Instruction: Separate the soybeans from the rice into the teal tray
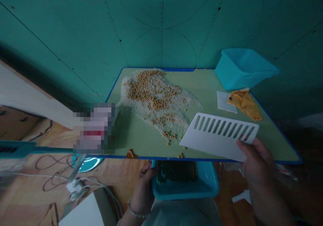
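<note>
My right hand (254,165) grips a white slotted scraper board (219,137) by its near right corner, its edge resting on the green table (141,138) next to a few stray beans. A spread of yellow beans mixed with white rice (156,96) covers the table's far left half. My left hand (143,189), a bead bracelet on the wrist, holds the left rim of a blue tub (209,185) below the table's front edge. The tub holds dark green beans (178,171).
A second blue tub (242,68) stands tipped at the table's far right corner. An orange cloth (244,104) and a white paper square (224,101) lie beside it. Cables (75,182) and a teal round object (88,163) lie on the floor at the left.
</note>
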{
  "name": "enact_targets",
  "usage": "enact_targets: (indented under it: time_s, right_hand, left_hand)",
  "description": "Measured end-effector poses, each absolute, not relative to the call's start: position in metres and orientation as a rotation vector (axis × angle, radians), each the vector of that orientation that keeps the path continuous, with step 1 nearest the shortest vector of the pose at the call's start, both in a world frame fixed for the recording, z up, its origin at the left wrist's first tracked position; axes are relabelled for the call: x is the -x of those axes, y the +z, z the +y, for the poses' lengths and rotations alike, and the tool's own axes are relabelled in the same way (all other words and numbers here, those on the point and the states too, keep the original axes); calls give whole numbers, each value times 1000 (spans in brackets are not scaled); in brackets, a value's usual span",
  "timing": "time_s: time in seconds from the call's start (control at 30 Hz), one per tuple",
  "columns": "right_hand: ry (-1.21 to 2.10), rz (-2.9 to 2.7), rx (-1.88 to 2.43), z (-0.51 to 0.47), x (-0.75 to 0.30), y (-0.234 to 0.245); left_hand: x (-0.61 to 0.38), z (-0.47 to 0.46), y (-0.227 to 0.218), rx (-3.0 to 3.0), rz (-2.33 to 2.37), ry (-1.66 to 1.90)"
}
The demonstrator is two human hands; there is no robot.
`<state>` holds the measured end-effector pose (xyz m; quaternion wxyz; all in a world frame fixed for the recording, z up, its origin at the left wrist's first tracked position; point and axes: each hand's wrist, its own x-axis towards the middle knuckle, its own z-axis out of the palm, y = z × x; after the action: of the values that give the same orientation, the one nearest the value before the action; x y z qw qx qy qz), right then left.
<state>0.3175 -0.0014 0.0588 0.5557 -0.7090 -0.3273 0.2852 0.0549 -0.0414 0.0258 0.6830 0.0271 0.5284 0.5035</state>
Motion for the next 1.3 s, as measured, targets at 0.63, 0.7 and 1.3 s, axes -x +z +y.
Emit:
enact_targets:
  time_s: [0.63, 0.7, 1.3]
  right_hand:
    - [878, -857, 1634, -7, -324, 52]
    - [876, -860, 1625, -8, -327, 51]
    - [968, -988, 1584, 4, -305, 47]
  left_hand:
    - [-56, -40, 33, -73, 1185, 1097]
    - [-56, -40, 33, -70, 1155, 1104]
    - [-52, -44, 24, -67, 1104, 1279]
